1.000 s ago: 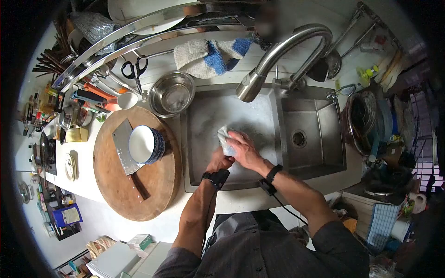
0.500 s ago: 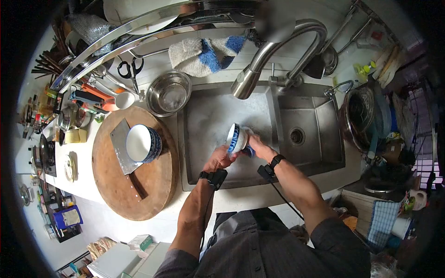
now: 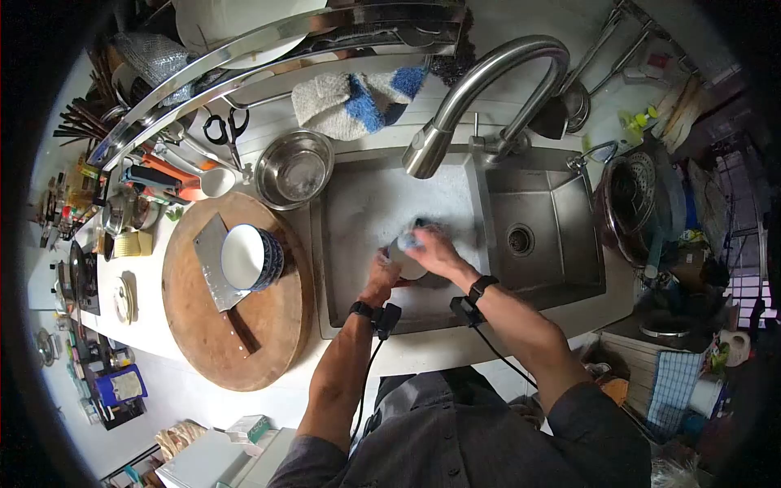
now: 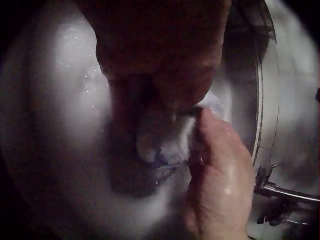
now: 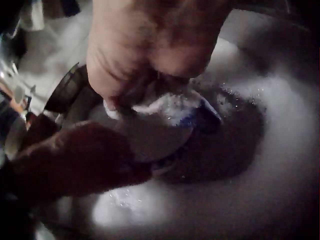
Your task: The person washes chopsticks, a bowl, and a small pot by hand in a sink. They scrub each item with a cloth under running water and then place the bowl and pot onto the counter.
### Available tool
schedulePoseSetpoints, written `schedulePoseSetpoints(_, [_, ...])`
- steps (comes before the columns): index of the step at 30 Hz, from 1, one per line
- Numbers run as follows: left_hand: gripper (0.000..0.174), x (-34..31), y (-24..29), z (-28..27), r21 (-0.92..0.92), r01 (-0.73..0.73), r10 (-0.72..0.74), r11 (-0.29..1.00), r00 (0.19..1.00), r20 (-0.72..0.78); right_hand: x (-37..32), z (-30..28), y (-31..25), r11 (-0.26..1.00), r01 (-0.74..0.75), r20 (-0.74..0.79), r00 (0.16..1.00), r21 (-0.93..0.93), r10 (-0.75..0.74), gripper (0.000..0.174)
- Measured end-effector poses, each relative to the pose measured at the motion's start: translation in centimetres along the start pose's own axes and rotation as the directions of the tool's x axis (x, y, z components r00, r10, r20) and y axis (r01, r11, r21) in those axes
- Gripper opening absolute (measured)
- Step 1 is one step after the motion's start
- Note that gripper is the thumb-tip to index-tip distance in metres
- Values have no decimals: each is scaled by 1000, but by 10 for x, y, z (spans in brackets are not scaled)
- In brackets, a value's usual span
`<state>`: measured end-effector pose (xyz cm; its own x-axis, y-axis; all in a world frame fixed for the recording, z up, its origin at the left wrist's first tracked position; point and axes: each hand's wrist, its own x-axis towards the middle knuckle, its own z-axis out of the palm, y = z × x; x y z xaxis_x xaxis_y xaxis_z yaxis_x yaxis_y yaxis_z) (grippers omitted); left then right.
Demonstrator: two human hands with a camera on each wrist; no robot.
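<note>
Over the large, suds-filled left sink basin (image 3: 350,302), my left hand (image 3: 379,275) grips a white bowl (image 3: 413,268) with blue patterning by its edge. My right hand (image 3: 439,255) holds a wet, foamy white-and-blue cloth (image 3: 410,238) against the bowl. From the right wrist view, the cloth (image 5: 175,109) is bunched under the curled fingers, across the bowl's inside (image 5: 155,137). The left wrist view is dim, and the left hand hides much of the bowl there.
Left of the sink, a blue-and-white bowl (image 3: 243,258) and a cleaver (image 3: 213,260) lie on a round wooden board (image 3: 191,342). A steel bowl (image 3: 294,169) stands at the basin's back left corner. The faucet (image 3: 429,150) arches over the basin, beside a smaller basin (image 3: 561,272).
The bowl has turned in my hands, its patterned outside showing half a second ago and its inside facing up now. The right hand with the cloth has shifted onto the inside.
</note>
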<state>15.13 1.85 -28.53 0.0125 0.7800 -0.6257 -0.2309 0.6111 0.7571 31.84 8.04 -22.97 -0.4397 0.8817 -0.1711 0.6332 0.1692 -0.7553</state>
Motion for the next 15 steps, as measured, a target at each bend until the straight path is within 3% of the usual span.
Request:
schedulePoseSetpoints(1, [49,-2,7,3,1,-2,2,1000,1000,-1,4,15,16,980,168,-22,985,-103,-171,43])
schedulePoseSetpoints(2, [52,-3,13,7,17,67,-67,998,998,22,0,14,11,980,171,-21,985,-100,-174,43])
schedulePoseSetpoints(4, [54,11,-4,-1,7,122,-122,993,989,85,-8,8,-2,890,372,-25,920,-263,-392,42])
schedulePoseSetpoints(7, [52,-1,20,2,43,65,-70,997,985,155,5,5,2,811,425,47,894,-402,-445,39])
schedulePoseSetpoints(8, [52,-5,22,3,43,68,-74,997,985,155,9,7,8,813,423,48,895,-400,-443,39])
schedulePoseSetpoints(10, [55,-14,28,7,60,-12,-3,998,969,247,18,11,17,839,331,280,933,-431,-225,39])
schedulePoseSetpoints(11, [55,-11,22,5,59,-11,-4,998,969,247,20,11,20,840,331,281,933,-431,-224,39])
schedulePoseSetpoints(13, [61,3,5,3,-35,-5,14,999,968,252,20,9,28,938,136,186,979,-318,-79,37])
schedulePoseSetpoints(14, [61,4,7,6,-38,-8,17,999,966,257,20,11,33,937,134,184,980,-323,-77,37])
schedulePoseSetpoints(15, [63,4,10,7,-52,1,11,999,975,222,17,17,37,961,19,62,998,-277,-2,40])
